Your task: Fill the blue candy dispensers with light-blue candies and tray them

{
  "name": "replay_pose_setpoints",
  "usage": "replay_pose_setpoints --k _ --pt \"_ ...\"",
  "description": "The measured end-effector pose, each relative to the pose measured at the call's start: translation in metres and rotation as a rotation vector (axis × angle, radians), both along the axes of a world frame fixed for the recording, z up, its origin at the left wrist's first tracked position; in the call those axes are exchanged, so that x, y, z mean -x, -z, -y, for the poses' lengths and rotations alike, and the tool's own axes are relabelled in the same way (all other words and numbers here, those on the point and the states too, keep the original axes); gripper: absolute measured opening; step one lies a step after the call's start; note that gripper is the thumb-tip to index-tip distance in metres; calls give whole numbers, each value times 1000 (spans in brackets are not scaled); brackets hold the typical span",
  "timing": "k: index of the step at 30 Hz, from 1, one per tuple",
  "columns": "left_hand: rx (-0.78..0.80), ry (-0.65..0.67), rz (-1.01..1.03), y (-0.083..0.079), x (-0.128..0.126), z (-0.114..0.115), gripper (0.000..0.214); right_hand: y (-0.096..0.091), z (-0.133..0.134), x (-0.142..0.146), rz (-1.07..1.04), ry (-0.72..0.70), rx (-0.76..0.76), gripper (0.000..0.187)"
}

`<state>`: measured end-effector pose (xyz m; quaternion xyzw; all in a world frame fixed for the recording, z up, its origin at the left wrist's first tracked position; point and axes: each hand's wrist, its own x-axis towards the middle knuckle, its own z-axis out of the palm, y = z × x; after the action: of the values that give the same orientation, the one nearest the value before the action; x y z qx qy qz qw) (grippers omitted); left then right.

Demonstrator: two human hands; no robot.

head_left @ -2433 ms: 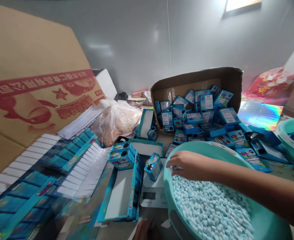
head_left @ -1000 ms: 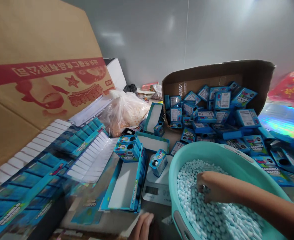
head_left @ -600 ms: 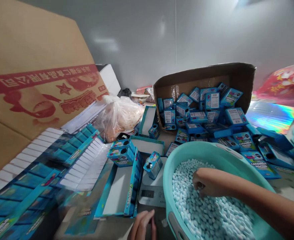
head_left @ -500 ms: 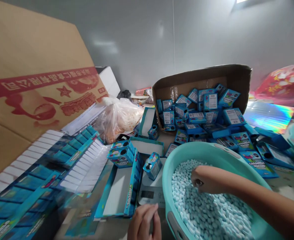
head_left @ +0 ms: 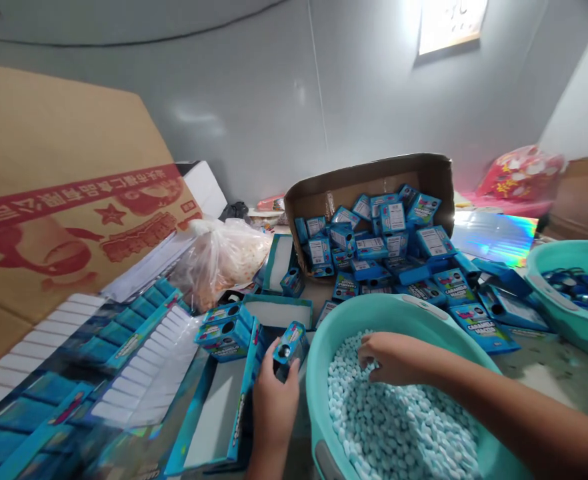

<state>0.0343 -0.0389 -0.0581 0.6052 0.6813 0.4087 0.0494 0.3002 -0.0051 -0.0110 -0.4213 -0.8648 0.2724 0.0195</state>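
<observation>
My left hand [head_left: 277,395] has its thumb and fingers around a small blue candy box [head_left: 294,341] with a round hole in its top, at the scale's spot left of the basin. My right hand [head_left: 390,358] is in the turquoise basin [head_left: 399,308], fingers curled down at the pale blue candies [head_left: 394,427]. What lies within those fingers is hidden. Left of my left hand is an open blue display tray [head_left: 214,417] with a white inside. A few small candy boxes [head_left: 227,330] stand in its far end.
Behind the basin, a tipped carton [head_left: 369,175] spills many blue boxes. A second turquoise basin [head_left: 579,250] with dark blue shiny pieces stands at right. On the left are filled trays [head_left: 34,413], a large brown carton [head_left: 64,133] and a plastic bag [head_left: 229,250].
My left hand has moved up from the front edge and closed round the candy box on the scale. My right hand stays in the candies. The view has shifted, showing more wall and right side.
</observation>
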Motion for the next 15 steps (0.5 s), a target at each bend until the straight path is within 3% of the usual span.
replay_pose_setpoints --k 4,8,15 --pt "-340 297 -417 -29 1 6 45 -6 1 1 60 -6 -15 24" --pt "-323 494 -713 -54 0 3 59 -11 0 2 122 -26 11 28" --pt "-311 552 -764 -53 -1 -1 63 -9 0 0 107 -8 -13 27"
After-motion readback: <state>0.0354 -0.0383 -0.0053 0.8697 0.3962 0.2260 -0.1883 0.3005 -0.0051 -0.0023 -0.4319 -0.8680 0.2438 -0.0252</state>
